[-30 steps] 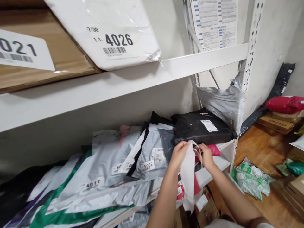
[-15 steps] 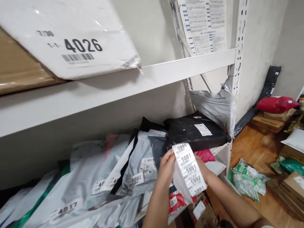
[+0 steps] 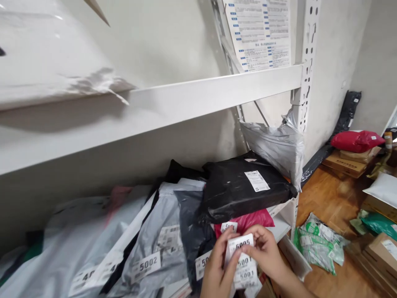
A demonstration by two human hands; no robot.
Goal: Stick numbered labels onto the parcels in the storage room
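Note:
A strip of white number labels point(image 3: 245, 273), its top one printed 5005 and others below reading 5001, is held low in front of the shelf. My left hand point(image 3: 218, 265) grips its left side with fingers closed. My right hand point(image 3: 265, 250) pinches the strip near the top label, thumb across its face. Just behind my hands lies a pink parcel point(image 3: 252, 221) with a number label, under a large black parcel point(image 3: 245, 186). To the left, a grey mailer bag point(image 3: 149, 240) bears a 5002 label.
A white shelf beam point(image 3: 186, 97) crosses above, with a white wrapped parcel point(image 3: 46, 54) on the upper level. A perforated upright point(image 3: 305, 74) stands at the right. On the wooden floor lie a green-and-clear plastic package point(image 3: 319, 242), a red parcel point(image 3: 356, 141) and cardboard boxes point(image 3: 383, 252).
My hands and the label strip have moved lower; my right hand has come round to the strip's top. The view has shifted right, and the pink parcel's label now shows.

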